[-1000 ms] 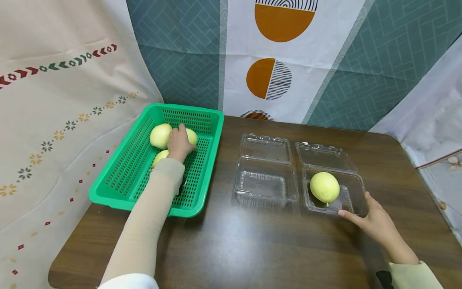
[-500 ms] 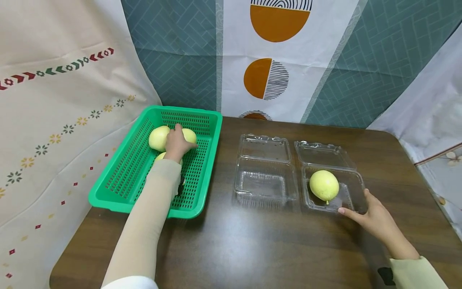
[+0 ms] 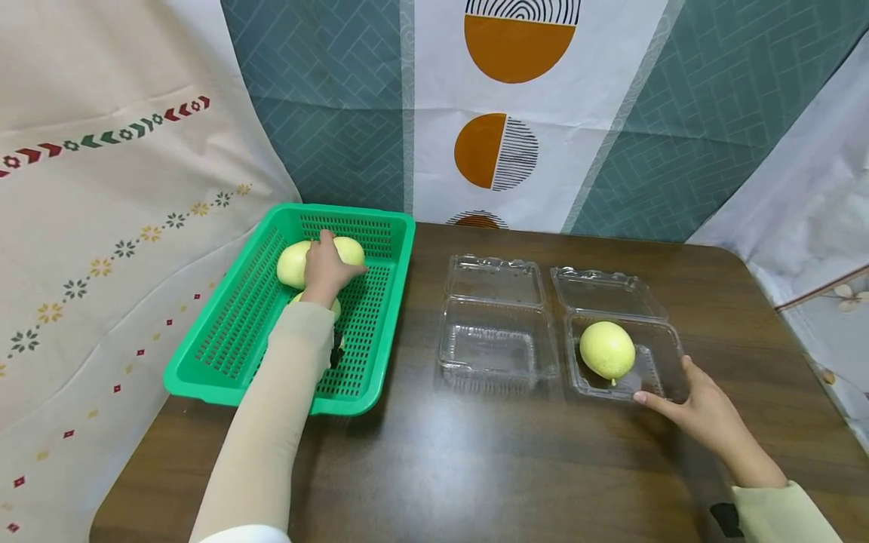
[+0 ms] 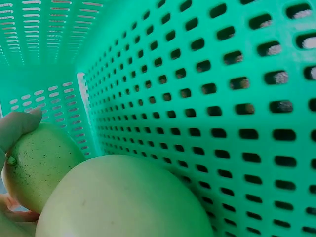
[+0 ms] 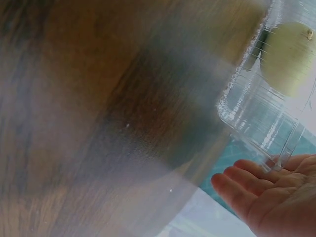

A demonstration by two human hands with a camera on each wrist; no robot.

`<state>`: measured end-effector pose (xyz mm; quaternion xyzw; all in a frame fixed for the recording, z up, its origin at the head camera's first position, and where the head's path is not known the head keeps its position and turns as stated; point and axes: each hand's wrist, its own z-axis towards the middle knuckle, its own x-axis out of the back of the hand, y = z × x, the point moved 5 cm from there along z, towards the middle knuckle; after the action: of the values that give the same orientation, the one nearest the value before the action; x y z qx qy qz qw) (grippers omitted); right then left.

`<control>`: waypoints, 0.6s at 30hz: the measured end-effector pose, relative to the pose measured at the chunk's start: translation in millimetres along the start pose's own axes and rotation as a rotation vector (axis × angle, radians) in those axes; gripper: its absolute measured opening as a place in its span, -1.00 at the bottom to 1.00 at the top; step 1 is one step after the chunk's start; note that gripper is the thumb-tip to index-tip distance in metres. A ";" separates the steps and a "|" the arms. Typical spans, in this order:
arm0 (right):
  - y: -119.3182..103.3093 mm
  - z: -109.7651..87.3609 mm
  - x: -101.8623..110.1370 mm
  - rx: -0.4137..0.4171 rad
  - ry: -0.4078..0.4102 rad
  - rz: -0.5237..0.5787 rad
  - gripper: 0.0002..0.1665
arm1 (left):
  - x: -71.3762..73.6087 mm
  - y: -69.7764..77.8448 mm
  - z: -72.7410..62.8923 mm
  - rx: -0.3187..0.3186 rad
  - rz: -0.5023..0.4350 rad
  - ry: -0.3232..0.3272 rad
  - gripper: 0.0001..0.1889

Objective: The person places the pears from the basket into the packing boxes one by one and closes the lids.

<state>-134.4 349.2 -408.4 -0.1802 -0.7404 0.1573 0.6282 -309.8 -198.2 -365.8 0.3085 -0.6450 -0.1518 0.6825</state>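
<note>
In the green basket (image 3: pixel 390 317), my left hand (image 3: pixel 326 270) grips a pale yellow pear (image 3: pixel 349 250) from above. The left wrist view shows its fingers around that speckled pear (image 4: pixel 47 163), stem facing left, with another pear (image 4: pixel 123 200) close in front. Two more pears, one to the left (image 3: pixel 293 264) and one partly under the wrist (image 3: pixel 336 308), lie beside the hand. My right hand (image 3: pixel 709 411) rests at the near right corner of a clear plastic clamshell box (image 3: pixel 668 343), thumb and fingers spread. Its fingers look nearly straight in the right wrist view. One pear (image 3: pixel 607 350) sits in that box.
A second clear clamshell box (image 3: pixel 498 343), lid folded back and nothing inside, stands between the basket and the filled box. All rest on a dark wooden table (image 3: pixel 468 467). Patterned cloths (image 3: pixel 326 113) hang behind and at the sides.
The head view has shifted slightly. My left hand has moved a little with its pear, up and to the left within the basket. The right hand stays at the box corner.
</note>
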 end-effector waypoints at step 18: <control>-0.7 -1.3 0.8 -0.009 -0.007 0.028 0.34 | 14.8 22.1 -3.2 -0.051 -0.079 0.124 -0.13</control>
<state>-133.3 349.0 -407.2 -0.1928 -0.7407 0.1633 0.6225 -309.1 -189.6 -340.4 0.3251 -0.5845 -0.1757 0.7224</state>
